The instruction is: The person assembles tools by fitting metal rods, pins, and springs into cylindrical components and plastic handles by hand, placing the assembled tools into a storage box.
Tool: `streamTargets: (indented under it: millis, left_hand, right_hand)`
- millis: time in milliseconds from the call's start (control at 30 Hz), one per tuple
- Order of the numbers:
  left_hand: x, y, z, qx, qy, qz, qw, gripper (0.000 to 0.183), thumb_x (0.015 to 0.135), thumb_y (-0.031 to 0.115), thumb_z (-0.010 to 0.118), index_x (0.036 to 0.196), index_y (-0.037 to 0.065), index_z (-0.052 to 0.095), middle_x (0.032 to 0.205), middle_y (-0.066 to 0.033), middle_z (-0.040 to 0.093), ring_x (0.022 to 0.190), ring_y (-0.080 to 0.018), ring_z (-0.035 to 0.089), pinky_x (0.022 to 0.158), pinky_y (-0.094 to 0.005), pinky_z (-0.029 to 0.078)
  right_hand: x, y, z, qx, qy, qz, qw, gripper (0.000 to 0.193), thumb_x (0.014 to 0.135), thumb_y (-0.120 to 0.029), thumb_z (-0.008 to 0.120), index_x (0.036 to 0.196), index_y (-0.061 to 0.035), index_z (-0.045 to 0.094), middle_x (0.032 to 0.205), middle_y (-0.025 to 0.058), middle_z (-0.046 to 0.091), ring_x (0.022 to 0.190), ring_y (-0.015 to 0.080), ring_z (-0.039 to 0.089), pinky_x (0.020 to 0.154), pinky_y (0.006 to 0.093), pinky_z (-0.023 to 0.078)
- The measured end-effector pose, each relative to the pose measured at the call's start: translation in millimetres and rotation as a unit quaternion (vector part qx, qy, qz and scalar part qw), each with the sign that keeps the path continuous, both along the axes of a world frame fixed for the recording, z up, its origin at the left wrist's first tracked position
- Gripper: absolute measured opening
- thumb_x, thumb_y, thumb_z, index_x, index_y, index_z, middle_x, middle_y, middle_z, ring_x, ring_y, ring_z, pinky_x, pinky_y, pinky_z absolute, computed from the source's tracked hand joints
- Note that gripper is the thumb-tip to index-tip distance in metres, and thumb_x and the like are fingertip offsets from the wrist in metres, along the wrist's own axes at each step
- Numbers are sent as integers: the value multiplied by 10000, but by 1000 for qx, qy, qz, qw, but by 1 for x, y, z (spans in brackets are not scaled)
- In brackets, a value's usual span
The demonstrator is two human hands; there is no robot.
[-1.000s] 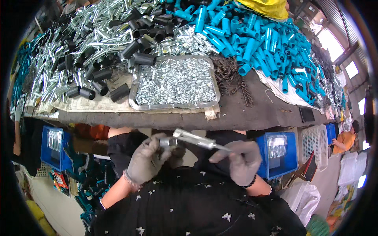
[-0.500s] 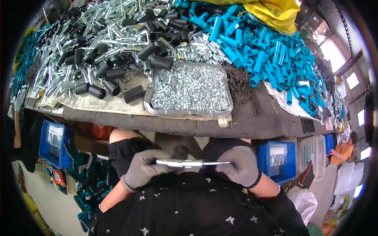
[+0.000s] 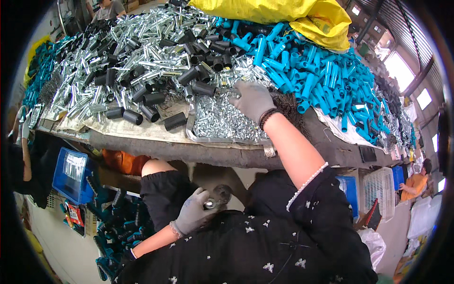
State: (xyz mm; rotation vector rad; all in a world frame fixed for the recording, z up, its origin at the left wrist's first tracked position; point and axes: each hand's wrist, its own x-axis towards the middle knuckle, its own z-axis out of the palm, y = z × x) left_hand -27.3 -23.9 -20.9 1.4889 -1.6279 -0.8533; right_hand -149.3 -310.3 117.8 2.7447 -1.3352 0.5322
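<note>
My left hand, in a grey glove, is low over my lap. Its fingers are wrapped round a shiny metal tube, seen nearly end-on, with most of its length hidden. My right hand, also gloved, reaches over the far right part of a metal tray full of small silvery parts. Its thumb and forefinger are apart, close to the shiny pieces behind the tray. I see nothing held in it. A dark round object stands just beyond my left hand.
Silvery tubes and black sleeves are heaped left of the tray. Turquoise tubes lie right, below a yellow sack. Dark springs lie beside the tray. Blue crates stand below the table; other people work nearby.
My right hand has let go of the long metal tube and moved forward over the tray. My left hand keeps the tube, now turned end-on. The view has shifted slightly.
</note>
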Motion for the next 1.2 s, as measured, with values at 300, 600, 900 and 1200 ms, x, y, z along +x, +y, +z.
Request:
streamTargets:
  millis: [300, 600, 900, 1200]
  left_hand:
    - [52, 36, -10, 368, 152, -117, 910, 298, 798, 78, 671, 1061, 33, 539, 854, -25, 585, 764, -108, 553, 659, -268, 453]
    - [-15, -26, 15, 200, 234, -206, 929, 130, 794, -5, 665, 917, 3, 624, 917, -59, 617, 881, -124, 594, 799, -271, 468]
    - [-80, -67, 29, 315, 302, -141, 889, 30, 840, 17, 573, 867, 26, 581, 846, -63, 616, 569, -108, 558, 494, -231, 433]
    - [-95, -74, 34, 244, 223, -65, 942, 171, 942, 202, 625, 976, 36, 599, 842, -53, 620, 558, -82, 547, 486, -210, 418]
  right_hand:
    - [-98, 114, -19, 165, -267, 140, 939, 213, 850, -50, 668, 1062, -42, 686, 1037, 131, 671, 995, 310, 636, 896, 376, 496]
    - [-165, 195, -103, 371, -337, 153, 852, 182, 941, -157, 608, 1053, -23, 659, 1006, 148, 639, 968, 319, 618, 872, 395, 490]
    - [-217, 198, -107, 297, -451, 39, 841, 141, 929, -156, 633, 990, -33, 666, 943, 91, 642, 912, 240, 626, 827, 339, 493]
    - [-227, 198, -115, 264, -483, 34, 834, 172, 846, -193, 755, 941, -73, 677, 934, 91, 639, 854, 239, 631, 761, 340, 503]
